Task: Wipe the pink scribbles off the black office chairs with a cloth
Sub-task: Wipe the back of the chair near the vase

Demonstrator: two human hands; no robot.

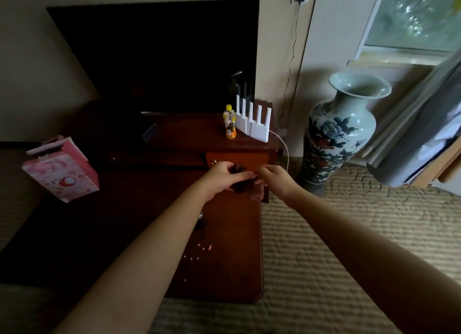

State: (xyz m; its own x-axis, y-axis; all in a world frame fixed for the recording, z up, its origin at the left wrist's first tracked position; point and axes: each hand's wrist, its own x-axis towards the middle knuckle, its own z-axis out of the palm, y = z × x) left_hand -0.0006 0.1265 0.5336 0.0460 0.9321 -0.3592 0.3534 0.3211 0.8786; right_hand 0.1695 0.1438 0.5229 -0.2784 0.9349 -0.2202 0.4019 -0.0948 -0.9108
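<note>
Both my hands reach forward over a dark wooden table (232, 234). My left hand (224, 176) and my right hand (274, 179) meet on a dark reddish-brown cloth (257, 192), each gripping part of it at the table's far right corner. The cloth hangs a little below my right hand. Small pink bits (204, 247) lie scattered on the tabletop nearer to me. No black office chair shows in this view.
A large dark TV (162, 54) stands on a wooden cabinet (199, 134) with a yellow-capped bottle (229, 121) and a white router (253, 120). A pink gift bag (61, 169) sits left. A tall blue-and-white vase (339, 129) stands right on patterned carpet (349, 234).
</note>
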